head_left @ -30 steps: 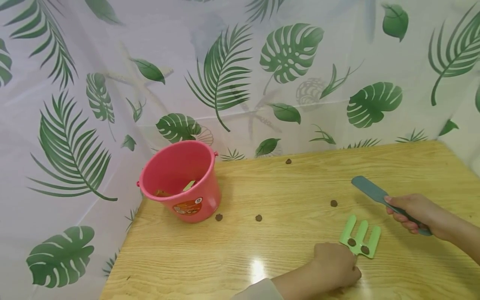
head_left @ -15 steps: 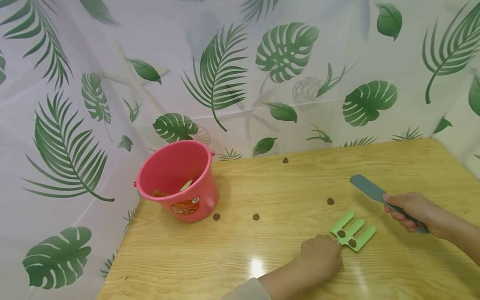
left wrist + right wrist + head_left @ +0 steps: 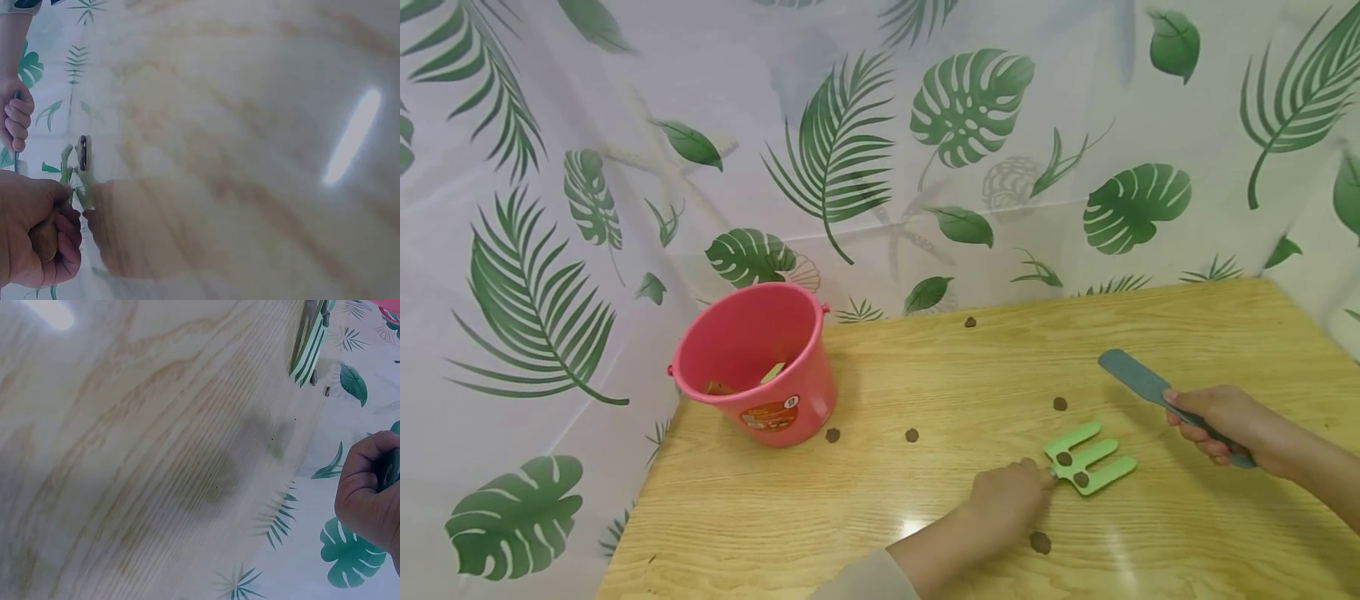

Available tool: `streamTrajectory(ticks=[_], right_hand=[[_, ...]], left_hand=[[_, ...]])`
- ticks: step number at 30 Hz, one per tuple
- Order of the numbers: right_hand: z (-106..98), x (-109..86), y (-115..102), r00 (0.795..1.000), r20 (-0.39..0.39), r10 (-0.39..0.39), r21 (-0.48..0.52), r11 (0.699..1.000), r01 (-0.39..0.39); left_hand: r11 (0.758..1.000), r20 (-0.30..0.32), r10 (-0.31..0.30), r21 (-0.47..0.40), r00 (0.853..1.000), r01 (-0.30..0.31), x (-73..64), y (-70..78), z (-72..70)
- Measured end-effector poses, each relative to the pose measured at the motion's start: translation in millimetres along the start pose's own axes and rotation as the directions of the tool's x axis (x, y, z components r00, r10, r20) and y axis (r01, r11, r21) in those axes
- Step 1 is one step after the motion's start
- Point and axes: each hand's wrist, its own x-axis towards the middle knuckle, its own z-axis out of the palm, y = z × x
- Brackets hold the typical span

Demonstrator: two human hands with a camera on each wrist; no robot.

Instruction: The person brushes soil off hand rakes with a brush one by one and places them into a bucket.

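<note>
Table (image 3: 985, 375), far left corner: pink bucket (image 3: 816, 383) partly hides its contents (image 3: 772, 372); label print (image 3: 772, 414) is illegible. Left hand (image 3: 1011, 497) mostly covers the fork handle (image 3: 44, 242).

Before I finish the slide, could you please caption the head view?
Left hand holds a fork bearing two brown pieces; right hand, a blue-gray tool.

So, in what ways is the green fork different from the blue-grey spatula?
The fork is light green and three-pronged; the spatula is blue-grey, its front one undivided strip. Two brown lumps lie on the fork; none shows on the spatula. The left hand grips the fork, the right hand the spatula. Both are handheld tools.
</note>
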Motion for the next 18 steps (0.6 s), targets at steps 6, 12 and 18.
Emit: streamTrajectory(ticks=[6, 12, 18], right_hand=[[2, -1.2, -3, 1.000, -0.004, -0.012, 0.008, 1.000, 0.012], [4, -1.4, -6, 1.000, -0.017, -0.004, 0.017, 1.000, 0.004], [6, -2.3, -11, 0.999, -0.031, -0.020, 0.027, 0.999, 0.021]], left_hand=[[0.999, -0.077, -0.041, 0.021, 0.996, 0.042, 0.8, -11.1, 5.5], [0.990, -0.205, -0.014, 0.134, 0.979, 0.042, -2.6, -26.8, 3.2], [0.973, -0.297, 0.004, 0.221, 0.955, 0.064, -6.2, -41.5, -0.8]])
